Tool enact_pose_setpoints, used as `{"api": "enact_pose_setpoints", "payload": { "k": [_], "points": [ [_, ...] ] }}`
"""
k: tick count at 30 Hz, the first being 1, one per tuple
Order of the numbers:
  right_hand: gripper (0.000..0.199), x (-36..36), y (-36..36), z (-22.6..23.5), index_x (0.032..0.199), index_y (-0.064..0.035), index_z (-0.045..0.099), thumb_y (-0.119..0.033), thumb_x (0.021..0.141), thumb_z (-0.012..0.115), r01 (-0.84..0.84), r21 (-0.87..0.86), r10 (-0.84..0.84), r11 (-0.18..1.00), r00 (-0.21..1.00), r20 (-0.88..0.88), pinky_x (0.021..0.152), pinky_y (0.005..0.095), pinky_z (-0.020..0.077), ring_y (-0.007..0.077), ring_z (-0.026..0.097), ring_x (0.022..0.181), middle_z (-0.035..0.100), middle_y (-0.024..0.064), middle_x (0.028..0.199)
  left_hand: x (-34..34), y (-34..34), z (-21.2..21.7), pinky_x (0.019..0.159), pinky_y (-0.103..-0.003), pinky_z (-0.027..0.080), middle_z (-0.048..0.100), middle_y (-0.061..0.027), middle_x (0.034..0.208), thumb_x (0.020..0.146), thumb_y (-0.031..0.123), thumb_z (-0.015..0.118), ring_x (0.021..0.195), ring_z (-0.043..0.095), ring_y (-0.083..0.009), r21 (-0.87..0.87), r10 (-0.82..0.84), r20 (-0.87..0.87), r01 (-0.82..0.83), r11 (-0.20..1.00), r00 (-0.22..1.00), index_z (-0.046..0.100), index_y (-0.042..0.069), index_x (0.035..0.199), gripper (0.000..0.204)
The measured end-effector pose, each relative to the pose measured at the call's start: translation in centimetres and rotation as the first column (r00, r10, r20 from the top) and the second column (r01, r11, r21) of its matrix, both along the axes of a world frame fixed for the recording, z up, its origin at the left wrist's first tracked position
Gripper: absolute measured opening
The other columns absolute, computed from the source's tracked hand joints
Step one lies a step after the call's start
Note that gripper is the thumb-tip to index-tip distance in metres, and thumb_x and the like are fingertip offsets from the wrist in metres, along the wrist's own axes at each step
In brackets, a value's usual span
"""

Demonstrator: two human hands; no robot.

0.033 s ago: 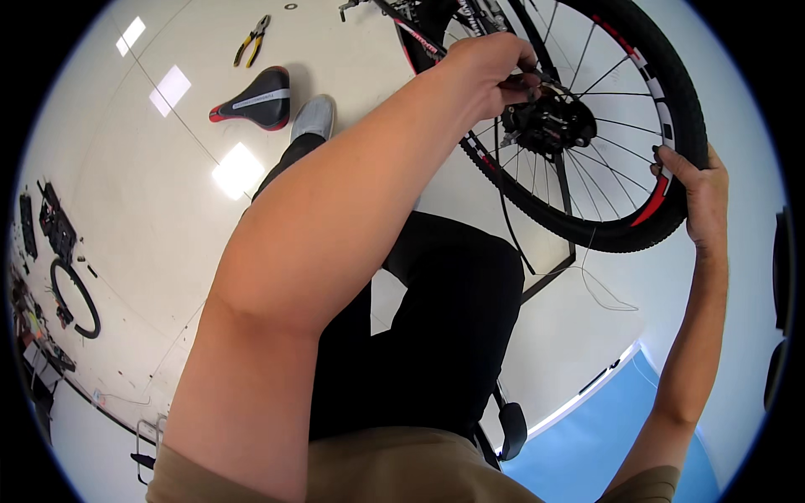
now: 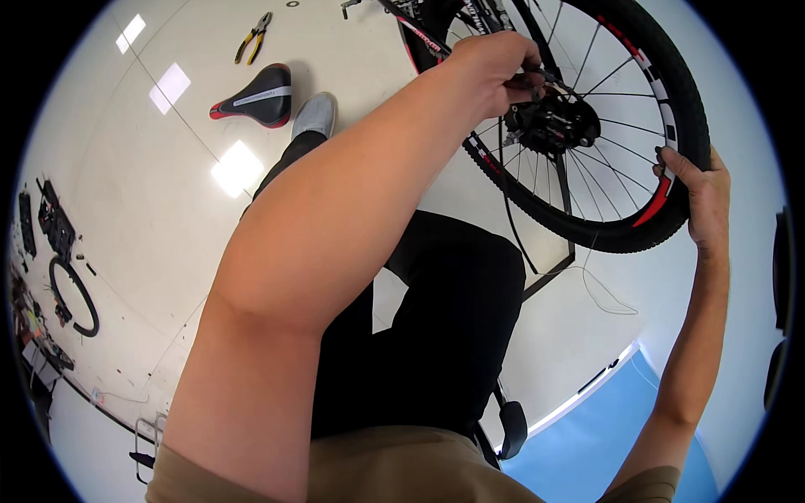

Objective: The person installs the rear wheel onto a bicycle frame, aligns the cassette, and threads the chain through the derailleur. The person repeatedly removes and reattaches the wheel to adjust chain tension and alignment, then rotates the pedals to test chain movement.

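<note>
Head view, glossy pale floor (image 2: 168, 210), blue mat (image 2: 604, 444), saddle (image 2: 256, 96), pliers (image 2: 251, 35)

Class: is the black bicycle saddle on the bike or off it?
Off. The saddle lies alone on the floor, beside yellow-handled pliers.

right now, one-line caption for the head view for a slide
Left hand works at the hub of a bicycle wheel while the right hand grips its tyre.
</note>
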State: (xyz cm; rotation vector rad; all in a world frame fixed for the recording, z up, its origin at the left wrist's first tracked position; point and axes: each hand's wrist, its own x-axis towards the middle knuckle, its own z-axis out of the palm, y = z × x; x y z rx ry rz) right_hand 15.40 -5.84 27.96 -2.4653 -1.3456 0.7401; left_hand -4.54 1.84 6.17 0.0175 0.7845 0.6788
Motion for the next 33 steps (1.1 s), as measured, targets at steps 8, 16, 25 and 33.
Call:
{"api": "enact_pose_setpoints", "payload": {
  "k": [8, 16, 25, 33],
  "points": [
    [0.035, 1.2, 0.1, 0.1, 0.114, 0.0046, 0.066, -0.014, 0.089, 0.083, -0.004, -0.047, 0.002, 0.999, 1.000, -0.029, 0.077, 0.0333, 0.0595, 0.0218, 0.072, 0.083, 0.074, 0.0134, 0.098, -0.2, -0.1, 1.1, 0.064, -0.041, 0.064, 0.065, -0.0178, 0.087, 0.087, -0.007, 0.063, 0.069, 0.066, -0.0254, -0.090, 0.027, -0.046, -0.031, 0.995, 0.999, 0.062, -0.011, 0.094, 0.008],
    [0.035, 0.5, 0.0, -0.1, 0.115, 0.0048, 0.065, -0.014, 0.091, 0.082, 0.038, -0.035, -0.039, 0.999, 0.999, -0.031, 0.078, 0.0334, 0.0599, 0.0214, 0.072, 0.084, 0.074, 0.0129, 0.098, -0.9, -0.1, 1.3, 0.065, -0.038, 0.066, 0.059, -0.0176, 0.091, 0.088, -0.004, 0.060, 0.070, 0.065, -0.0250, -0.084, 0.000, -0.065, -0.006, 0.996, 0.998, 0.057, -0.008, 0.094, 0.008],
    [0.036, 0.2, -0.5, -0.2, 0.116, 0.0051, 0.066, -0.014, 0.090, 0.083, 0.075, 0.003, -0.075, 0.997, 0.997, -0.017, 0.078, 0.0343, 0.0604, 0.0223, 0.073, 0.084, 0.074, 0.0139, 0.099, -2.0, 0.2, 1.5, 0.059, -0.039, 0.060, 0.061, -0.0187, 0.090, 0.089, -0.005, 0.057, 0.067, 0.064, -0.0249, -0.170, -0.001, -0.118, -0.019, 0.985, 0.993, 0.058, -0.010, 0.098, 0.011],
    [0.037, -0.3, -0.5, -0.3, 0.118, 0.0050, 0.066, -0.013, 0.090, 0.083, 0.072, 0.031, -0.071, 0.997, 0.997, -0.023, 0.079, 0.0342, 0.0599, 0.0210, 0.071, 0.082, 0.074, 0.0144, 0.098, -1.9, 0.0, 1.8, 0.062, -0.037, 0.065, 0.058, -0.0193, 0.093, 0.089, -0.004, 0.058, 0.069, 0.062, -0.0237, -0.125, -0.004, -0.091, -0.008, 0.992, 0.996, 0.056, -0.011, 0.099, 0.013]
  ]
}}
